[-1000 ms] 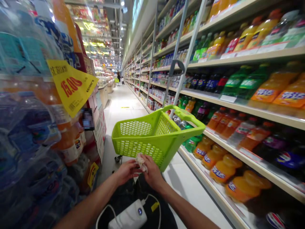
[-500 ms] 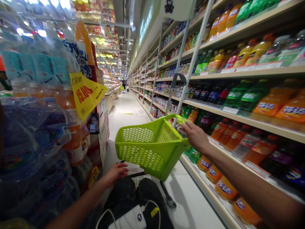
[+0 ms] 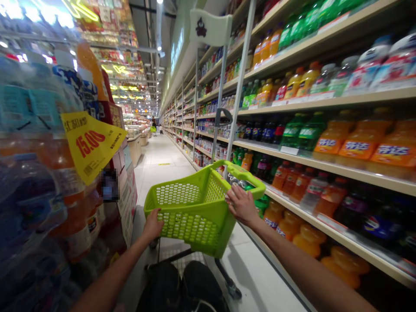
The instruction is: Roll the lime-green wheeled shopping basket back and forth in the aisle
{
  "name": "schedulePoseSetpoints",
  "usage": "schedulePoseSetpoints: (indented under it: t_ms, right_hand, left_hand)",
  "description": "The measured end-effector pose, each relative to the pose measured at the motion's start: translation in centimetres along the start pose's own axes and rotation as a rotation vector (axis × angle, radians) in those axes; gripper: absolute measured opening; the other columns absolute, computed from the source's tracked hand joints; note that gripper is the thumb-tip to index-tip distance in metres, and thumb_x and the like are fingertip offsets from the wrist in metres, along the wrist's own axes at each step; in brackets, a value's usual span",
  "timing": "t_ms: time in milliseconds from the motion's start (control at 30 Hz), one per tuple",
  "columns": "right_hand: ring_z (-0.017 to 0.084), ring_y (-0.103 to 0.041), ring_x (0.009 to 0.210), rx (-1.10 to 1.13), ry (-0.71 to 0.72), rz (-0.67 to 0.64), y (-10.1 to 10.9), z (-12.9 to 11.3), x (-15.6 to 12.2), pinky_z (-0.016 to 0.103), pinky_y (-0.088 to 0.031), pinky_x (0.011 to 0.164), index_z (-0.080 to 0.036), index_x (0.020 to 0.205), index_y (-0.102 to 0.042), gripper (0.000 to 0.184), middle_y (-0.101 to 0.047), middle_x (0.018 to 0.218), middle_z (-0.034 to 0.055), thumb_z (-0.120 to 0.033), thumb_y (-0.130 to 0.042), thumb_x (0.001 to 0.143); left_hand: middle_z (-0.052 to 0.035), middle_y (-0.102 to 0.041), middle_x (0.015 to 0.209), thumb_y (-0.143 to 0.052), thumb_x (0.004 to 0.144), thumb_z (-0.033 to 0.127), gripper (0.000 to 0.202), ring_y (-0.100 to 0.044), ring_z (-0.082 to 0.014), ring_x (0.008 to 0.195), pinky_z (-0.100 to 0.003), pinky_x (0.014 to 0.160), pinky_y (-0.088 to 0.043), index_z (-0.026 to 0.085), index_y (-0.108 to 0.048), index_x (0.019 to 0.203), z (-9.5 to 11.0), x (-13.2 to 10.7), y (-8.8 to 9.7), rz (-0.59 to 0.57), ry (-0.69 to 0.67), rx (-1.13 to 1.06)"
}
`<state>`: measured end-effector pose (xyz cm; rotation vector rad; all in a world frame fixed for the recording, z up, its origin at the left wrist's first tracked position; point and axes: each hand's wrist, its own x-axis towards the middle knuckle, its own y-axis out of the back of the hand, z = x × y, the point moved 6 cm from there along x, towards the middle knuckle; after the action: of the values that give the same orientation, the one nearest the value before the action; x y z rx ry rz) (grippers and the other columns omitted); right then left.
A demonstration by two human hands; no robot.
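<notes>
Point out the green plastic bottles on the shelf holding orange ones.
The green plastic bottles stand between the dark blue-labelled bottles and the orange bottles.

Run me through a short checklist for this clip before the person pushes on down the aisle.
1. Left hand on the left side of the lime-green cart basket: ok.
2. Right hand on the basket's right rim: ok.
3. Cart caster down on the tile floor: ok.
4. Nearest other person far down the aisle: ok.
5. Gap between the basket and the right-hand drinks shelf: cannot tell.
</notes>
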<state>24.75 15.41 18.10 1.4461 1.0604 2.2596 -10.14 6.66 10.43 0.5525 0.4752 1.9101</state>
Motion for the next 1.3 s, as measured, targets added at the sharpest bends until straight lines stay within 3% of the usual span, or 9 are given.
schedulePoseSetpoints:
  t_ms: [133,267,400,633,800,1000,1100,1233,1300]
  right_hand:
    - [0.027,-0.035,0.123,-0.048,0.025,0.040,-0.8,1.1,-0.5,0.047,-0.030,0.094,-0.022,0.119,-0.053,0.034,-0.041,0.135,0.0114,-0.024,-0.041,0.087]
    - [0.029,-0.038,0.120,-0.049,-0.023,0.112,-1.9,1.4,-0.1,0.046,-0.031,0.093,-0.019,0.111,-0.058,0.029,-0.047,0.129,0.0140,-0.021,-0.041,0.088]
    - [0.029,-0.037,0.120,0.019,-0.058,0.153,-2.0,-0.8,0.5,0.046,-0.031,0.096,-0.016,0.107,-0.060,0.027,-0.051,0.124,0.0152,-0.017,-0.046,0.084]
    - [0.028,-0.030,0.126,0.172,0.157,0.044,-1.9,-7.5,0.3,0.047,-0.029,0.100,-0.016,0.112,-0.057,0.031,-0.044,0.132,0.0121,-0.025,-0.047,0.084]
    - [0.028,-0.033,0.124,0.115,0.122,0.030,-2.8,-5.9,0.1,0.047,-0.031,0.097,-0.015,0.114,-0.056,0.030,-0.045,0.132,0.0133,-0.019,-0.044,0.086]
    - [0.029,-0.034,0.121,0.101,-0.088,0.153,-1.6,-2.6,0.0,0.044,-0.031,0.097,-0.010,0.113,-0.055,0.032,-0.045,0.129,0.0189,-0.023,-0.045,0.086]
    - [0.029,-0.033,0.121,0.131,-0.097,0.133,-1.9,-4.5,0.1,0.044,-0.030,0.097,-0.011,0.113,-0.055,0.031,-0.046,0.128,0.0182,-0.022,-0.046,0.085]
    - [0.028,-0.033,0.123,0.170,0.055,0.052,-3.0,-8.5,0.5,0.045,-0.029,0.097,-0.015,0.111,-0.057,0.029,-0.048,0.128,0.0146,-0.020,-0.046,0.085]
    - [0.027,-0.035,0.121,0.176,0.117,0.027,-3.2,-9.2,0.6,0.044,-0.030,0.097,-0.017,0.111,-0.057,0.029,-0.049,0.127,0.0127,-0.019,-0.047,0.084]
  left_hand:
    - [-0.0109,-0.026,0.145,-0.046,0.063,0.006,0.073,-0.020,-0.0256,0.134,-0.046,0.107,-0.018,0.015,-0.032,0.134,0.6,1.9,-1.6,-0.079,-0.147,0.589]
    - [-0.0064,-0.021,0.147,-0.042,0.063,0.005,0.079,-0.014,-0.0254,0.135,-0.055,0.105,-0.016,0.020,-0.022,0.138,-0.2,2.0,-2.6,-0.189,-0.164,0.853]
    - [-0.0055,-0.017,0.148,-0.040,0.063,0.005,0.081,-0.013,-0.0241,0.136,-0.058,0.104,-0.016,0.020,-0.017,0.140,-0.2,1.6,-2.6,-0.204,-0.150,0.922]
    - [-0.0077,-0.013,0.149,-0.041,0.066,0.008,0.078,-0.013,-0.0265,0.136,-0.062,0.102,-0.019,0.018,-0.016,0.140,0.3,1.0,-1.8,-0.194,-0.161,0.985]
    - [-0.0088,-0.015,0.148,-0.041,0.067,0.009,0.078,-0.015,-0.0275,0.135,-0.063,0.101,-0.017,0.018,-0.016,0.140,-0.1,0.7,-1.4,-0.191,-0.180,1.001]
    - [-0.0082,-0.016,0.148,-0.042,0.066,0.008,0.080,-0.015,-0.0271,0.135,-0.062,0.103,-0.012,0.022,-0.015,0.140,-0.2,-0.1,-1.3,-0.162,-0.187,0.997]
    - [-0.0093,-0.014,0.149,-0.045,0.067,0.010,0.080,-0.012,-0.0285,0.136,-0.062,0.104,-0.010,0.021,-0.014,0.140,-0.3,-0.2,-1.2,-0.170,-0.161,0.995]
    - [-0.0096,-0.012,0.149,-0.047,0.068,0.013,0.081,-0.010,-0.0298,0.136,-0.063,0.103,-0.009,0.020,-0.013,0.140,-0.6,-0.3,-1.0,-0.189,-0.126,0.995]
    - [-0.0095,-0.012,0.149,-0.047,0.067,0.013,0.081,-0.010,-0.0296,0.136,-0.063,0.103,-0.009,0.019,-0.013,0.140,-0.8,-0.3,-0.7,-0.189,-0.120,1.004]
